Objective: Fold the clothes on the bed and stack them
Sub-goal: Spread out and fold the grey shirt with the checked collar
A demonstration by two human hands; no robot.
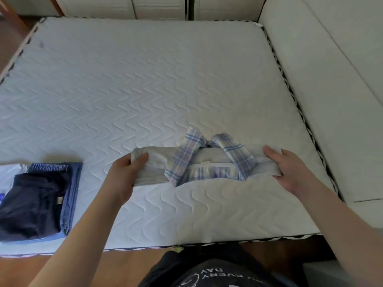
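Note:
A pale grey-white garment with a blue and purple plaid collar point(207, 162) lies folded into a narrow band on the white quilted mattress point(145, 90), near its front edge. My left hand point(126, 172) grips the garment's left end, thumb on top. Its right end is gripped by my right hand point(288, 170), with the fingers laid over the cloth. A stack of folded clothes point(39, 199), dark navy on top of blue pieces, sits at the front left of the mattress.
A white upholstered surface point(331, 100) borders the mattress on the right. White cabinet doors point(161, 7) stand beyond the far edge. Wooden floor point(12, 25) shows at the far left. The mattress's front edge point(207, 244) is just in front of my body.

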